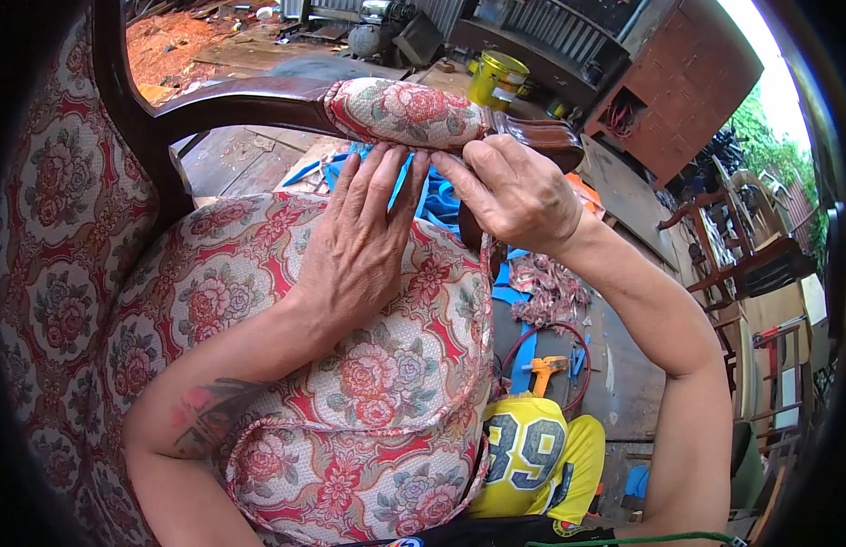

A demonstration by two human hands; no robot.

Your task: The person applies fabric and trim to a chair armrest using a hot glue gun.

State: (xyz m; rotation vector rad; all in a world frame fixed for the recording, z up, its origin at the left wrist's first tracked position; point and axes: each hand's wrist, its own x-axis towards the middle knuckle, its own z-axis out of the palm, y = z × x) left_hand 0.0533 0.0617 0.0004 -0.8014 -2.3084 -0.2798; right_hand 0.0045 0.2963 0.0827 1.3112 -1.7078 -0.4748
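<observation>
An upholstered armchair with a floral seat (377, 374) fills the lower left. Its dark wooden arm carries a padded floral armrest (405, 111). My left hand (355, 242) lies with fingers stretched out, the tips touching the pad's lower edge. At the front end of that edge, my right hand (528, 191) is closed in a pinch on a fabric piping cord, though the fingers partly hide the grip. The cord (486, 337) hangs below the right hand and loops across the seat.
Blue strips (437, 201) lie beyond the chair arm. On the floor to the right are shredded stuffing (551, 287), a red hose (582, 365) and an orange-yellow tool (543, 369). A yellow bucket (498, 77) stands behind; wooden chair frames (715, 246) are at far right.
</observation>
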